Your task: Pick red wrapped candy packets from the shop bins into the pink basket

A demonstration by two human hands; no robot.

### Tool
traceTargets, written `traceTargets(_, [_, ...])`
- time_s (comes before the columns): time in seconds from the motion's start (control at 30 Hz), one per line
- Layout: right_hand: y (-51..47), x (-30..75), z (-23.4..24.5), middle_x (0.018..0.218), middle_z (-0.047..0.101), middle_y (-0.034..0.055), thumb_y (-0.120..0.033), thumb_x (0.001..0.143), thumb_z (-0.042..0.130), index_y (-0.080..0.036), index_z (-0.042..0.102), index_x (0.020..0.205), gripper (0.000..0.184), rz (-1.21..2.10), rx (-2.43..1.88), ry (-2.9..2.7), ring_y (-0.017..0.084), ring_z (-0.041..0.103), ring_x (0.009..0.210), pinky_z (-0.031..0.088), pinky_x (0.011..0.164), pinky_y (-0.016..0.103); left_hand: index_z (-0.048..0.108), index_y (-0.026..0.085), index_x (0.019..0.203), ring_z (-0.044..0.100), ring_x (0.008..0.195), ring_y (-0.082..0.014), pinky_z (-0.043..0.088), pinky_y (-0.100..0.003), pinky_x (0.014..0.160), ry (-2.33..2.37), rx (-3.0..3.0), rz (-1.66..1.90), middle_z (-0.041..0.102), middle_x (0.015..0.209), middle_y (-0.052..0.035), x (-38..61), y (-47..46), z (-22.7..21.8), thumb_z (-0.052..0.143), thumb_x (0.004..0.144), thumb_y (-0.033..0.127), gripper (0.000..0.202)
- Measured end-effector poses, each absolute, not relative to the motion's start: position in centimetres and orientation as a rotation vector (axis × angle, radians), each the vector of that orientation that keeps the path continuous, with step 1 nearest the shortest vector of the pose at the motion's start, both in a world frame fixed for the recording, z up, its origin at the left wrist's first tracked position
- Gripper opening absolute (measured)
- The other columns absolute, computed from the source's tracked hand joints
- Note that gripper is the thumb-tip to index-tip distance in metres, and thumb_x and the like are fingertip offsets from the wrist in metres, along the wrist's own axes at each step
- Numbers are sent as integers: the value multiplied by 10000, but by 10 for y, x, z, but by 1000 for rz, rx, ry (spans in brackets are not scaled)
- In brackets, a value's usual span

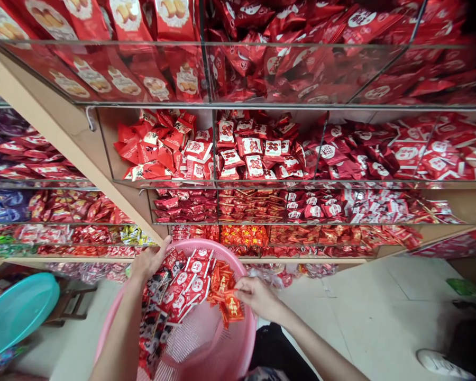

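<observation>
Pale wooden shelving (63,143) with glass-fronted bins (262,74) rises from nine to three o'clock; a pale tiled floor (365,312) spreads toward four o'clock, a teal plastic basin (18,312) at eight.

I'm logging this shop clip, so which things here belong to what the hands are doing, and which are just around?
In use: left hand at the rim of the pink plastic basket; right hand on small orange-red packets; red-and-white snack packets in the basket.

Just around: glass-fronted shelves; teal plastic basin; white shoe.
</observation>
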State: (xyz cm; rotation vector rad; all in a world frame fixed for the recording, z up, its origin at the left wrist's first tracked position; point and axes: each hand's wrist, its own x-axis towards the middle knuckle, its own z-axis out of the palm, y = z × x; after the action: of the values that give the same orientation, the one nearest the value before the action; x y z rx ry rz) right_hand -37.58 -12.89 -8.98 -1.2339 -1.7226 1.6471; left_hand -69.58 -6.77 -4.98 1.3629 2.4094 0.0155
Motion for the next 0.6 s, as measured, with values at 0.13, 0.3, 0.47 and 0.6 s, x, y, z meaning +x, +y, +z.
traceTargets(0.13, [-123,-373,-95,696,622,-23,-370,796,542,-181,580,797,193,1677,-1229,-1640,66,483,406,335,381,183,697,78,957,597,988,-397,434,-464,835,2412,1378,24,676,963,-249,-700,-69,-55,208,703,751,870])
traceTargets(0.3, [-80,-365,-109,691,634,-14,-349,747,620,-177,593,774,176,1563,-1276,-1119,62,461,408,331,346,171,707,83,889,598,988,-395,432,-463,841,2417,1358,-15,677,954,-251,-704,-69,-59,191,705,751,864])
traceTargets(0.47, [-14,-377,-148,695,640,9,-207,791,602,-134,576,789,77,1683,-1407,-503,27,438,409,308,344,132,700,83,907,604,978,-392,433,-472,836,2432,1321,-38,676,960,-249,-705,-70,-57,207,703,746,851])
traceTargets(0.6, [25,-397,-175,788,605,3,-265,876,531,-117,574,910,158,1702,-1453,-362,56,530,552,452,476,179,701,98,906,605,977,-390,433,-475,836,2417,1321,-48,679,963,-238,-708,-74,-53,223,711,728,815])
